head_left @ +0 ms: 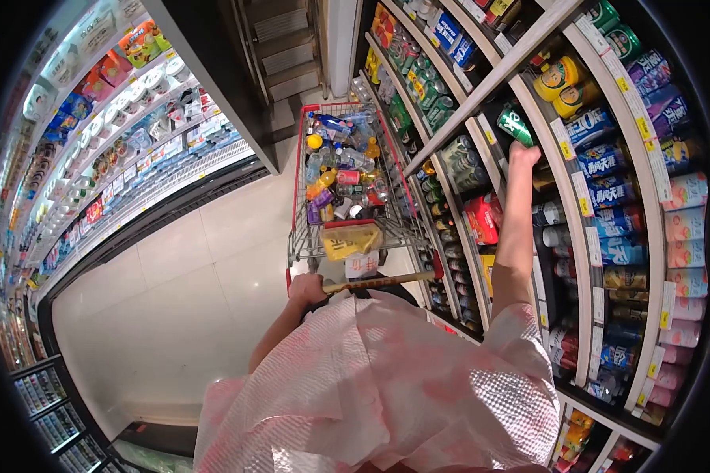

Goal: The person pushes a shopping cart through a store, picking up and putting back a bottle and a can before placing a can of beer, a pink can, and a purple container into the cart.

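My right hand (pixel 524 155) reaches out to the shelves on the right, its fingers closed around a green can (pixel 514 124) with white lettering. The can is tilted and sits at a shelf opening. Lower down, my left hand (pixel 307 289) is wrapped around the left end of the cart's handle (pixel 386 281). Ahead of it stands the shopping cart (pixel 294 213), its basket holding many bottles and cans in mixed colours. A yellow package (pixel 352 242) lies at the near end of the cart.
Drink shelves (pixel 569 142) curve along the right, with blue, yellow and pink cans and price tags. On the left is a lit refrigerated display (pixel 146 150) of cups and pouches. Pale tiled floor (pixel 181 292) lies between. A wooden ladder-like rack (pixel 284 47) stands beyond the cart.
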